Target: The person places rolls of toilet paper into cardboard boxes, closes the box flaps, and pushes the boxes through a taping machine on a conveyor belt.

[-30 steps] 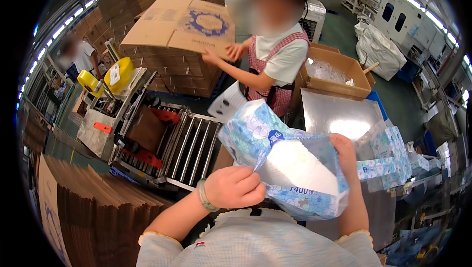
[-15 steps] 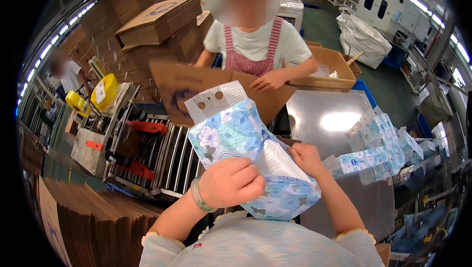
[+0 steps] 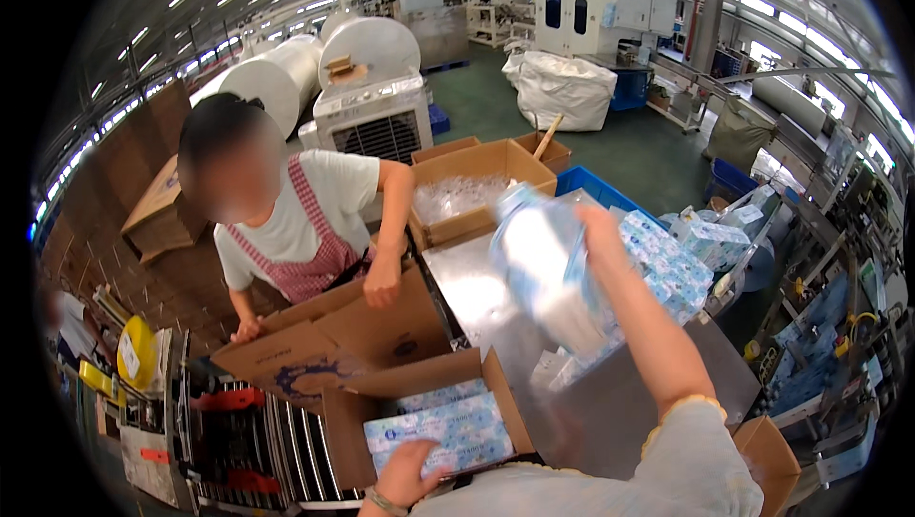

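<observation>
My right hand (image 3: 599,231) grips a blue-flowered tissue pack (image 3: 553,274) with white tissue showing, raised over the metal table and smeared by motion. Low in the picture, my left hand (image 3: 408,475) rests with its fingers apart on a blue-and-white flowered tissue pack (image 3: 448,431). That pack lies in an open cardboard carton (image 3: 348,426), beside another similar pack (image 3: 441,395).
Across from me a person in a checked apron (image 3: 310,231) holds a brown cardboard carton (image 3: 381,326). Several flowered packs (image 3: 667,264) stand on the metal table (image 3: 467,283) at right. A roller conveyor (image 3: 295,446) runs at left; a box of clear plastic (image 3: 477,198) stands behind.
My view has swung right. My left hand has let go of the opened pack and moved down to the carton. My right hand has carried that pack to the right, over the table.
</observation>
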Demonstrator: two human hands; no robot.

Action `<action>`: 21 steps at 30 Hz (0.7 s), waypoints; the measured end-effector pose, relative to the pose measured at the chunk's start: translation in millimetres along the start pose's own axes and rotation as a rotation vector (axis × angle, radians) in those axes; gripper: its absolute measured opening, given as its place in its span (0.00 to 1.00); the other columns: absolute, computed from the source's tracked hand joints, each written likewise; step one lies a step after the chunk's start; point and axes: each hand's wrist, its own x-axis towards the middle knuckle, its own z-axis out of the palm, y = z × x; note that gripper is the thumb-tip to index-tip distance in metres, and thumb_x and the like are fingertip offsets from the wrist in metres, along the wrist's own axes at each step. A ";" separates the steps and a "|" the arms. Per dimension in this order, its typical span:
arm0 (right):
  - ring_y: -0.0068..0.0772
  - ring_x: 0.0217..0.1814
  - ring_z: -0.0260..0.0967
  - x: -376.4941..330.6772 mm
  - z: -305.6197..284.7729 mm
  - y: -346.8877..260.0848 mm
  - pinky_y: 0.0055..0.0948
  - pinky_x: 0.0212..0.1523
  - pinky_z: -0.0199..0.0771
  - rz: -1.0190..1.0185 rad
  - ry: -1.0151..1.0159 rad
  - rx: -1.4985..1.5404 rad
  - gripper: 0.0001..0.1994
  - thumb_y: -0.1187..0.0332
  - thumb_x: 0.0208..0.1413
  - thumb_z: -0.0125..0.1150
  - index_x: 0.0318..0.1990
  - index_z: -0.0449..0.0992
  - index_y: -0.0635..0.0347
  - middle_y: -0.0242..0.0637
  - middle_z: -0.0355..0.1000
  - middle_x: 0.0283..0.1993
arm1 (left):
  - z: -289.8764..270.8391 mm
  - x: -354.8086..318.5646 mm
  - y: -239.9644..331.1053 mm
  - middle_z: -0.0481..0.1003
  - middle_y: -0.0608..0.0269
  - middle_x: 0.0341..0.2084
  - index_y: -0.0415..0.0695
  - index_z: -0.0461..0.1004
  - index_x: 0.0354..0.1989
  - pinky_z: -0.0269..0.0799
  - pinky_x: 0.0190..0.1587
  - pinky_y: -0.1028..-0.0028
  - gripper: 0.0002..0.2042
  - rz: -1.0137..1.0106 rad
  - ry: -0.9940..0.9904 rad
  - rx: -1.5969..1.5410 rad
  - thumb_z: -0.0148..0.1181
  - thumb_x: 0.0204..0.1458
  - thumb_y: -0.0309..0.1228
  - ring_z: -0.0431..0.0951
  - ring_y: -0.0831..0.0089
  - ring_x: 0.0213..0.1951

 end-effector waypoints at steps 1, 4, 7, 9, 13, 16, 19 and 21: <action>0.21 0.24 0.63 59.9 -44.6 -10.6 0.29 0.24 0.63 0.026 0.200 0.141 0.10 0.64 0.65 0.59 0.31 0.78 0.58 0.30 0.71 0.26 | 13.8 -2.0 -3.8 0.76 0.45 0.55 0.41 0.74 0.59 0.70 0.59 0.57 0.26 -0.103 -0.155 -0.067 0.65 0.55 0.41 0.75 0.46 0.57; 0.28 0.35 0.73 123.7 -70.8 -30.1 0.33 0.41 0.74 -0.282 0.301 0.211 0.07 0.65 0.67 0.56 0.41 0.75 0.57 0.34 0.76 0.35 | 21.6 -29.3 -16.8 0.73 0.43 0.60 0.41 0.72 0.63 0.66 0.65 0.55 0.32 -0.403 -0.418 -0.130 0.64 0.57 0.51 0.71 0.45 0.62; 0.39 0.50 0.74 153.6 -119.5 -3.3 0.44 0.53 0.71 -0.309 0.391 -0.139 0.12 0.59 0.65 0.56 0.47 0.77 0.57 0.37 0.79 0.42 | 48.5 -39.9 -47.4 0.77 0.42 0.55 0.44 0.77 0.58 0.69 0.61 0.54 0.25 -0.469 -0.560 0.031 0.61 0.58 0.48 0.75 0.45 0.58; 0.48 0.58 0.74 144.4 -184.1 20.6 0.46 0.59 0.70 -0.220 0.241 -0.965 0.20 0.52 0.63 0.55 0.47 0.80 0.60 0.45 0.80 0.48 | 58.1 -21.9 -54.4 0.79 0.42 0.51 0.46 0.80 0.53 0.72 0.58 0.53 0.21 -0.408 -0.685 0.192 0.59 0.57 0.46 0.77 0.45 0.55; 0.64 0.80 0.42 -4.6 -128.8 99.3 0.84 0.63 0.50 0.288 0.093 -1.676 0.37 0.36 0.54 0.59 0.64 0.76 0.49 0.46 0.56 0.78 | 45.5 -41.6 -39.7 0.80 0.44 0.47 0.47 0.82 0.49 0.74 0.54 0.52 0.19 -0.491 -0.685 0.264 0.60 0.55 0.45 0.79 0.47 0.50; 0.61 0.82 0.39 -102.9 -137.9 115.0 0.85 0.66 0.41 0.264 0.243 -1.525 0.30 0.43 0.53 0.64 0.57 0.79 0.52 0.49 0.53 0.78 | 63.2 -32.6 -51.5 0.80 0.44 0.45 0.44 0.81 0.49 0.74 0.52 0.52 0.21 -0.413 -0.697 0.170 0.63 0.54 0.46 0.79 0.47 0.47; 0.59 0.82 0.40 -143.5 -148.4 129.2 0.80 0.68 0.45 0.128 0.234 -1.345 0.23 0.49 0.51 0.70 0.48 0.81 0.54 0.51 0.54 0.77 | 82.1 -27.6 -68.6 0.79 0.43 0.43 0.42 0.81 0.49 0.73 0.51 0.52 0.22 -0.284 -0.732 -0.018 0.66 0.52 0.46 0.78 0.47 0.45; 0.57 0.80 0.45 -169.9 -140.0 130.0 0.76 0.68 0.48 0.093 0.062 -1.339 0.18 0.54 0.50 0.72 0.43 0.81 0.54 0.52 0.57 0.74 | 77.9 -30.7 -78.9 0.79 0.43 0.42 0.40 0.81 0.48 0.73 0.50 0.51 0.23 -0.223 -0.792 -0.153 0.68 0.51 0.47 0.78 0.48 0.43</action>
